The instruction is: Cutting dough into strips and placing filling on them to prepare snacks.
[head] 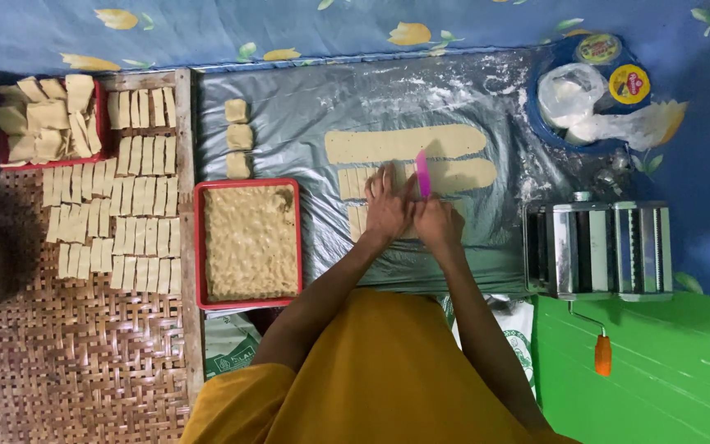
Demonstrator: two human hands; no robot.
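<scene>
My left hand [387, 201] lies flat on pale dough strips [353, 182] on a grey plastic sheet [289, 123], holding them down. My right hand [437, 220] grips a pink cutter [423, 173], its blade standing on the dough beside my left fingers. A long uncut dough strip [404, 144] lies just beyond both hands. A second one [462, 173] reaches right from under the cutter.
A red tray [200, 247] of dough sits left of my hands, three small dough pieces [238, 136] above it. Cut rectangles [117, 205] lie in rows on a woven mat. At right stand a metal pasta roller [601, 247] and a blue bowl [552, 57] with bags.
</scene>
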